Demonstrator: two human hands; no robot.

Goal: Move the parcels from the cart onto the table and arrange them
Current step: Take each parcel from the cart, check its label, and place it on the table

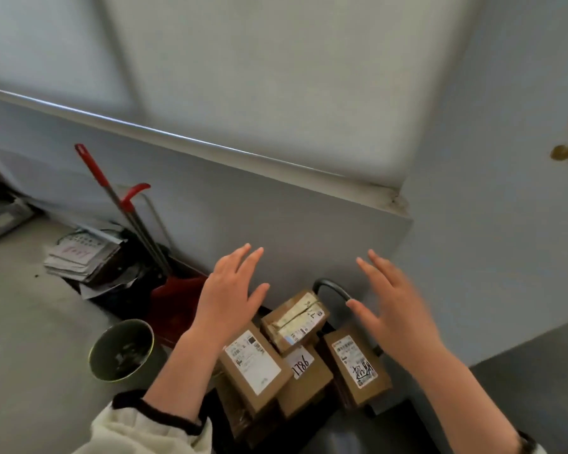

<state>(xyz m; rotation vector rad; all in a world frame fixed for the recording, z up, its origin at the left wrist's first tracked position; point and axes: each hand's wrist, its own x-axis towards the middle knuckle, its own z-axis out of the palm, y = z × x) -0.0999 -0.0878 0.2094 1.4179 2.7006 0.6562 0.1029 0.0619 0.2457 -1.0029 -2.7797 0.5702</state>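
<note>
Several brown cardboard parcels with white labels are piled on the cart below me. A taped parcel [295,319] lies on top at the back. In front of it are a large-labelled parcel [253,365], one marked 1786 [304,375] and one with handwriting [356,362] at the right. The cart's dark curved handle [333,288] rises behind the pile. My left hand [227,296] hovers above the pile's left side, fingers spread, holding nothing. My right hand [394,309] hovers above the right side, also spread and empty. No table is in view.
A grey wall stands right behind the cart. On the floor to the left are a dark round bin [122,350], a red dustpan [177,296] with a red-handled broom [112,204] leaning on the wall, and a stack of papers [79,257].
</note>
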